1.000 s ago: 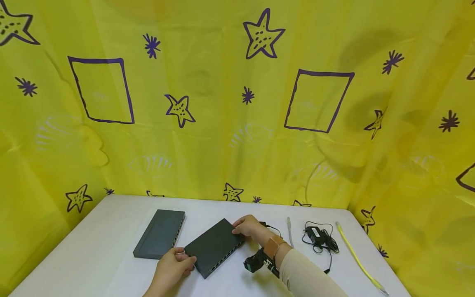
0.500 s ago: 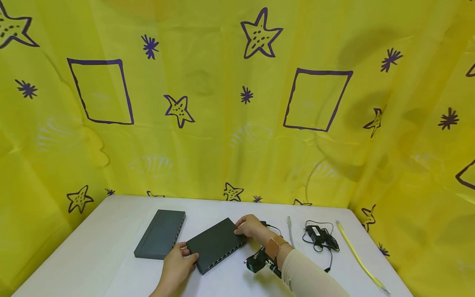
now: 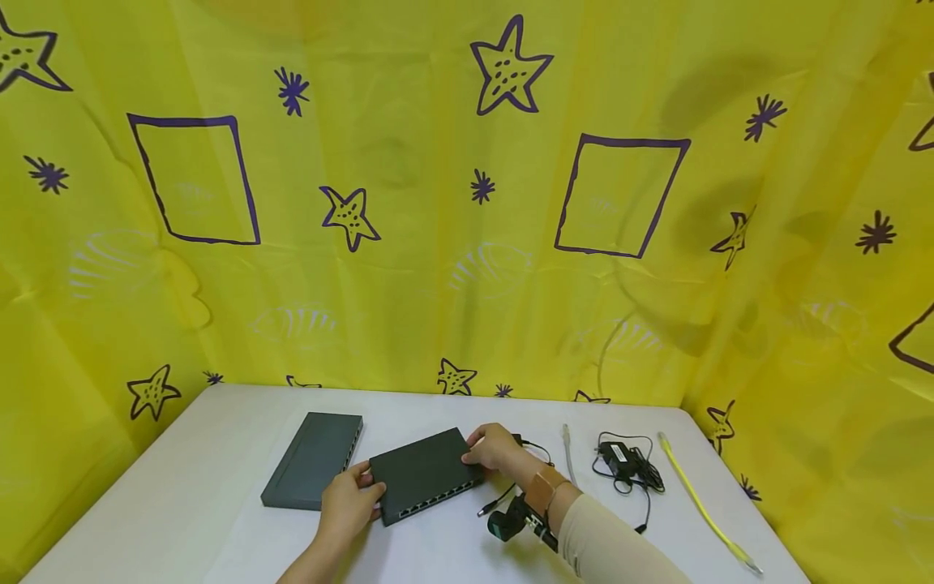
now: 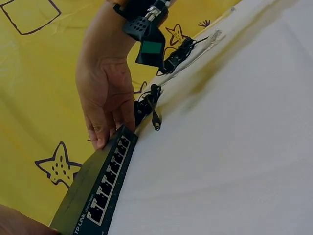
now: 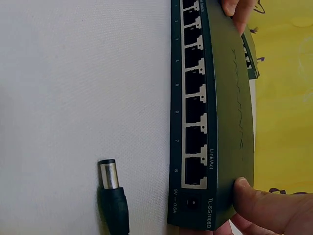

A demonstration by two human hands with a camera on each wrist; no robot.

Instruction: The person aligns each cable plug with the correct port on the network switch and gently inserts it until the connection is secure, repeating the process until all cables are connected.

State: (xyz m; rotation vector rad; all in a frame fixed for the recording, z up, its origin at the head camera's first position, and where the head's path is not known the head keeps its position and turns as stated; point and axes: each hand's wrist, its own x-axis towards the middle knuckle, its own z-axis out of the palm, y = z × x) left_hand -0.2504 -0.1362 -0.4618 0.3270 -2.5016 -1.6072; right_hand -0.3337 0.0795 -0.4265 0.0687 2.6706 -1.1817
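Note:
Both hands hold a dark Ethernet switch (image 3: 425,472) marked TP-LINK. It is raised at a slant, its row of ports facing the person. My left hand (image 3: 352,496) grips the left end, with the thumb on top. At the other end, my right hand (image 3: 498,450) pinches the corner near the power socket (image 5: 192,202); in the right wrist view its thumb (image 5: 264,205) presses the top face and other fingers are partly hidden below. A black barrel plug (image 5: 111,196) with a metal tip lies on the white cloth beside that end.
A second dark switch (image 3: 314,461) lies left on the white table (image 3: 190,487). On the right are a grey network cable (image 3: 568,454), a black power adapter (image 3: 619,461) with a bundled cord, and a yellow network cable (image 3: 700,503). A yellow curtain (image 3: 409,308) stands behind.
The held switch has turned clockwise as seen from above, its left end swinging away and its ports facing nearer the person. My left hand has moved forward with it; the right has shifted slightly.

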